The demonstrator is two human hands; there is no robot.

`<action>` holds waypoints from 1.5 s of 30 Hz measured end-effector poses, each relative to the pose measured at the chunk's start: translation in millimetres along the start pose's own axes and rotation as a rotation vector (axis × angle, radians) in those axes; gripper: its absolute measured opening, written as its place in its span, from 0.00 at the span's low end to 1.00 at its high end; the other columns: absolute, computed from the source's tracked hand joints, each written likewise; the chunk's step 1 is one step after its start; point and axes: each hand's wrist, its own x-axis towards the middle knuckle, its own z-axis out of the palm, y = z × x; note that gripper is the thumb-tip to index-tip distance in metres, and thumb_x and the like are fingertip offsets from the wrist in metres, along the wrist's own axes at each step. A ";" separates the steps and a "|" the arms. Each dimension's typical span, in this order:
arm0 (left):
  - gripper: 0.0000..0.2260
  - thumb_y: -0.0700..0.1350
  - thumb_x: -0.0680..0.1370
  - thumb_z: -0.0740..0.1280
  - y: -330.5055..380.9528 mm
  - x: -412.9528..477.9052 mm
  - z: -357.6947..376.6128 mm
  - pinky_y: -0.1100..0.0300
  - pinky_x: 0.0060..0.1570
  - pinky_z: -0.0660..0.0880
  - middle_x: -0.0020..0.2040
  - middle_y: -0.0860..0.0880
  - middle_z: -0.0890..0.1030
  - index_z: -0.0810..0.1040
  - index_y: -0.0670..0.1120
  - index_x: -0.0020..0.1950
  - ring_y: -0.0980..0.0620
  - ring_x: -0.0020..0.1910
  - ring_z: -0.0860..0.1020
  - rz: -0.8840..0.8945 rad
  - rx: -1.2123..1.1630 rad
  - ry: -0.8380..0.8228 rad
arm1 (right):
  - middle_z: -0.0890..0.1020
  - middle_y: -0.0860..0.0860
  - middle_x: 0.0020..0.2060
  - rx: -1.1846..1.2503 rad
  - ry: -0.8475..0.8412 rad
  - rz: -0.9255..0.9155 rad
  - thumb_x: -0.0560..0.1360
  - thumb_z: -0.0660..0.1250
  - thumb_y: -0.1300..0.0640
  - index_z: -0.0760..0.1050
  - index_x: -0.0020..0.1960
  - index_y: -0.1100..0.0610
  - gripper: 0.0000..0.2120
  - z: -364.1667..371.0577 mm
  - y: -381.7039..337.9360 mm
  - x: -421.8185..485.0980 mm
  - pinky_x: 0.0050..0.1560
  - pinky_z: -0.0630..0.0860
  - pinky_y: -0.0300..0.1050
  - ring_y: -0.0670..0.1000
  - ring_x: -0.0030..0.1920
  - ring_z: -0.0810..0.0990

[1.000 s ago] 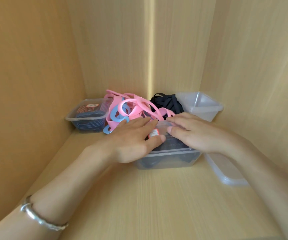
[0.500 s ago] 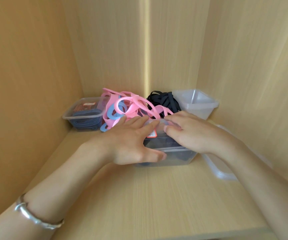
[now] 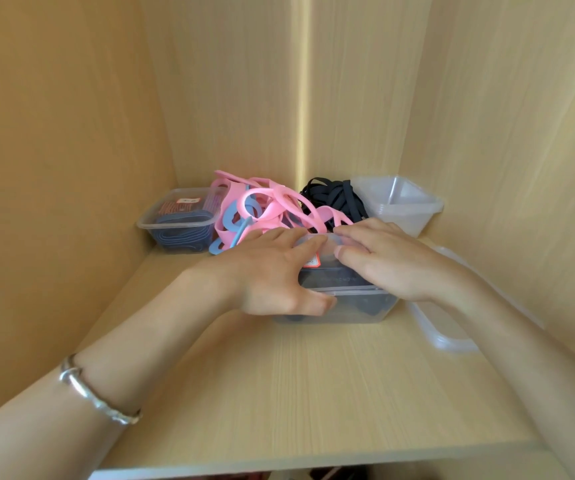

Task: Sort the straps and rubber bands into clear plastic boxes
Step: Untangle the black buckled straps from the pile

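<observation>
A clear plastic box [image 3: 355, 306] with dark straps inside and a lid on top stands in the middle of the wooden shelf. My left hand [image 3: 272, 271] lies flat over the lid's left side, thumb down against the front wall. My right hand [image 3: 386, 261] presses its straight fingers on the lid's right side. Behind the box lies a heap of pink and blue rubber straps [image 3: 262, 213] and a bundle of black elastic bands [image 3: 334, 199]. A second lidded box [image 3: 178, 223] with blue and red straps stands at the back left.
Empty clear boxes [image 3: 400, 202] are stacked at the back right. Clear lids [image 3: 442, 327] lie against the right wall. The shelf is closed in by wooden walls on the left, back and right, and its front edge [image 3: 279, 462] runs below my arms.
Both hands have stayed on the lid of the middle box, the fingers sliding slightly toward its far edge. The view has pulled back, so the shelf's front edge now shows.
</observation>
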 end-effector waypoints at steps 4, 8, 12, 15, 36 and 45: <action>0.40 0.67 0.73 0.62 4.5 -2.8 -5.7 0.53 0.73 0.47 0.78 0.54 0.50 0.45 0.59 0.78 0.53 0.76 0.48 -0.019 -0.030 -0.027 | 0.70 0.43 0.64 0.157 0.012 -0.044 0.78 0.60 0.41 0.69 0.69 0.41 0.20 -5.7 3.2 -5.6 0.67 0.64 0.45 0.44 0.66 0.67; 0.40 0.67 0.72 0.65 7.3 -8.8 -16.3 0.56 0.70 0.49 0.77 0.61 0.50 0.45 0.64 0.76 0.57 0.76 0.47 0.014 -0.131 -0.094 | 0.70 0.39 0.65 0.230 -0.072 -0.125 0.67 0.60 0.32 0.70 0.65 0.38 0.27 -14.9 9.2 -13.0 0.71 0.64 0.43 0.37 0.66 0.68; 0.40 0.67 0.71 0.65 5.2 -11.2 -24.0 0.58 0.68 0.51 0.77 0.60 0.51 0.45 0.66 0.76 0.59 0.76 0.47 0.014 -0.180 -0.119 | 0.66 0.29 0.62 0.284 -0.152 -0.177 0.59 0.69 0.25 0.69 0.59 0.31 0.31 -22.7 17.5 -16.7 0.66 0.64 0.31 0.32 0.68 0.65; 0.39 0.67 0.71 0.65 4.9 -10.5 -21.9 0.58 0.68 0.51 0.77 0.61 0.51 0.47 0.66 0.76 0.59 0.76 0.47 0.015 -0.179 -0.108 | 0.58 0.18 0.57 0.332 -0.242 -0.187 0.51 0.72 0.25 0.68 0.54 0.20 0.32 -27.0 17.4 -23.3 0.51 0.61 0.15 0.16 0.57 0.59; 0.38 0.72 0.66 0.53 -1.6 2.6 6.0 0.46 0.71 0.53 0.69 0.58 0.62 0.48 0.64 0.75 0.54 0.70 0.58 0.060 -0.003 0.030 | 0.41 0.15 0.61 0.044 -0.227 -0.221 0.64 0.54 0.23 0.45 0.53 0.15 0.23 -11.8 17.3 -37.5 0.77 0.43 0.49 0.32 0.72 0.35; 0.38 0.71 0.73 0.57 0.3 3.7 6.9 0.44 0.73 0.50 0.76 0.54 0.55 0.44 0.61 0.77 0.52 0.75 0.51 0.034 0.075 0.008 | 0.63 0.41 0.72 0.025 -0.164 -0.122 0.82 0.52 0.49 0.57 0.68 0.28 0.20 -9.6 6.3 -36.7 0.73 0.54 0.45 0.41 0.73 0.54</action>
